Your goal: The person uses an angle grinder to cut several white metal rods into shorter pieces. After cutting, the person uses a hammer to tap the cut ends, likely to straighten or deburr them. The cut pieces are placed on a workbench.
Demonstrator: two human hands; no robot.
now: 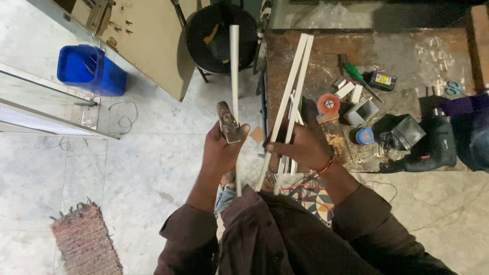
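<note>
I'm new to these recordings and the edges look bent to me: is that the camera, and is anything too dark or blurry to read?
Head view: wide-angle lens, so the workbench and floor lines curve near the borders. Light is dim and warm; the power drill and dark sleeves lose detail in shadow. The left hand and right hand, gripping white strips, look fairly sharp; small bench items are soft.

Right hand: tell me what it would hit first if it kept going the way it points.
The right hand points left, toward the left hand. Going straight on, it would probably first meet the single white strip held there, then that hand and its hammer. Depth is unclear from above.
</note>
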